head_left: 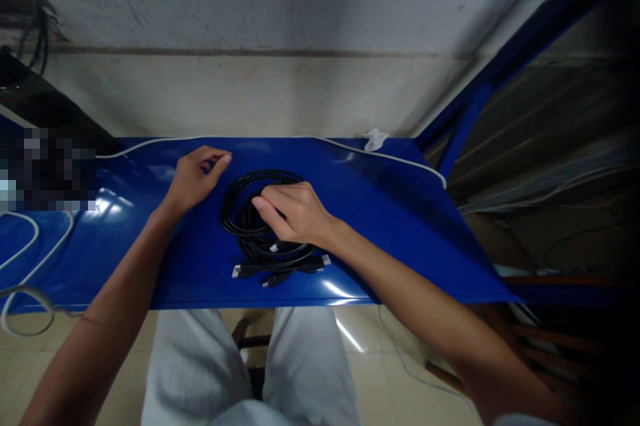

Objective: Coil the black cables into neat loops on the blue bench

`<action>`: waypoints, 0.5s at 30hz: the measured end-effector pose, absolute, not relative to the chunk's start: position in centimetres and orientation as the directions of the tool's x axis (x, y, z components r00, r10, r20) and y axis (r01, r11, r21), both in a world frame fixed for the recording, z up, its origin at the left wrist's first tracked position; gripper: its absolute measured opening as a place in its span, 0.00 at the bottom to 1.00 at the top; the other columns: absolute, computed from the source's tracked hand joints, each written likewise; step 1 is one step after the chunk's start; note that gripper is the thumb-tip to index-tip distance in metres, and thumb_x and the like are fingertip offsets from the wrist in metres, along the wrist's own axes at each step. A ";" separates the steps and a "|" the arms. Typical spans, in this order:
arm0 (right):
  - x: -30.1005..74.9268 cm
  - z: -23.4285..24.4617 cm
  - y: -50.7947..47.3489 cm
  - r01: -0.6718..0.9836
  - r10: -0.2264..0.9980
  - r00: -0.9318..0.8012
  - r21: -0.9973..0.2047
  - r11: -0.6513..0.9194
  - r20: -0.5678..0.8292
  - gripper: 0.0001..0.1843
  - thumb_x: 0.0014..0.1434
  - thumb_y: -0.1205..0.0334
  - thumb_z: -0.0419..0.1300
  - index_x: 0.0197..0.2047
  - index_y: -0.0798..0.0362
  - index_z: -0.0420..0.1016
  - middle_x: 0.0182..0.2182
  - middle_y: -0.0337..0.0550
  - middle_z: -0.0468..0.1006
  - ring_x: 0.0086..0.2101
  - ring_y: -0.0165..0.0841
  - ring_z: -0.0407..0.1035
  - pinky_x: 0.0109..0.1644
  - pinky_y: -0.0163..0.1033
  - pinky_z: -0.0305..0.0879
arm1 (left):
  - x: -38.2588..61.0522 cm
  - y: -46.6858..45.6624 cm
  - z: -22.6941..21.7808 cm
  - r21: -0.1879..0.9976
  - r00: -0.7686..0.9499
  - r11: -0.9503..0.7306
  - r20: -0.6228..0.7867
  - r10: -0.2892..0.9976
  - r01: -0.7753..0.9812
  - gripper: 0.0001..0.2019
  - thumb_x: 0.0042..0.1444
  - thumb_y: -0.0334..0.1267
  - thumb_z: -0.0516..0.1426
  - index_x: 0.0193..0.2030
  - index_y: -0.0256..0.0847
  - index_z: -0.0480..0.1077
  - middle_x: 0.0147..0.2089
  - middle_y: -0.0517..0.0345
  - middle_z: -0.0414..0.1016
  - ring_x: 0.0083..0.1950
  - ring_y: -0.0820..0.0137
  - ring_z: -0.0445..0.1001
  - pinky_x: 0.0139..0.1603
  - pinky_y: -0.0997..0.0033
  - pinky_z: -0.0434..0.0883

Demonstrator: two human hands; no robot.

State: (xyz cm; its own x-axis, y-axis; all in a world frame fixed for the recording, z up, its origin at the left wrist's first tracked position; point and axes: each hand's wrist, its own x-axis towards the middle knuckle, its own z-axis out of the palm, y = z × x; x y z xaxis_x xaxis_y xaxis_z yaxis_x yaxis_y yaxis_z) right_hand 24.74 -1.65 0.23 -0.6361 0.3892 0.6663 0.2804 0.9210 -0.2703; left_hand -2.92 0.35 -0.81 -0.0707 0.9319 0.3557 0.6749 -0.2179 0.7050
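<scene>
Several black USB cables [240,223] lie loosely coiled on a blue table [400,233]. Metal-tipped plugs [244,271] show at the coil's near side, and a small pale plug end [274,248] sticks out just below my right hand [297,213]. That hand is closed over the right part of the coil, thumb pressed to the curled fingers, which appear to grip a black cable. What lies inside the fist is mostly hidden. Left of the coil and apart from it, my left hand [197,176] hovers with thumb and forefinger tips together; nothing shows between them.
A white cord [395,158] runs along the table's back edge by the wall, with a crumpled white scrap [375,139] beside it. More white cable [47,259] loops over the left end. Blue frame bars [465,119] rise at the right.
</scene>
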 end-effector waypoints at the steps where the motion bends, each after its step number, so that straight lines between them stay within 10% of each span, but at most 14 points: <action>1: 25.0 0.3 -1.2 0.296 0.432 -0.598 -0.315 0.902 0.675 0.26 0.85 0.54 0.46 0.35 0.51 0.73 0.28 0.39 0.76 0.28 0.30 0.70 0.36 0.39 0.59 | -2.1 0.1 -0.5 0.717 -0.032 -0.233 0.335 0.942 0.657 0.15 0.68 0.52 0.64 0.51 0.46 0.85 0.51 0.52 0.86 0.51 0.61 0.80 0.55 0.67 0.73; 8: 26.7 -0.8 3.5 0.503 0.734 -0.317 -0.549 0.667 0.601 0.24 0.84 0.45 0.46 0.45 0.50 0.74 0.37 0.44 0.82 0.36 0.35 0.75 0.42 0.40 0.65 | 3.4 -3.9 3.2 0.726 0.272 -0.355 0.235 0.933 0.589 0.18 0.65 0.59 0.65 0.46 0.47 0.86 0.47 0.50 0.86 0.51 0.56 0.80 0.56 0.59 0.74; 15: 27.4 -2.1 5.4 0.651 0.884 -0.295 -0.600 0.464 0.364 0.22 0.83 0.45 0.46 0.49 0.49 0.75 0.41 0.46 0.86 0.39 0.40 0.80 0.42 0.39 0.64 | 9.4 -6.8 2.3 0.484 0.376 -0.347 0.040 0.926 0.804 0.20 0.61 0.60 0.69 0.41 0.44 0.79 0.38 0.47 0.83 0.42 0.51 0.82 0.47 0.55 0.73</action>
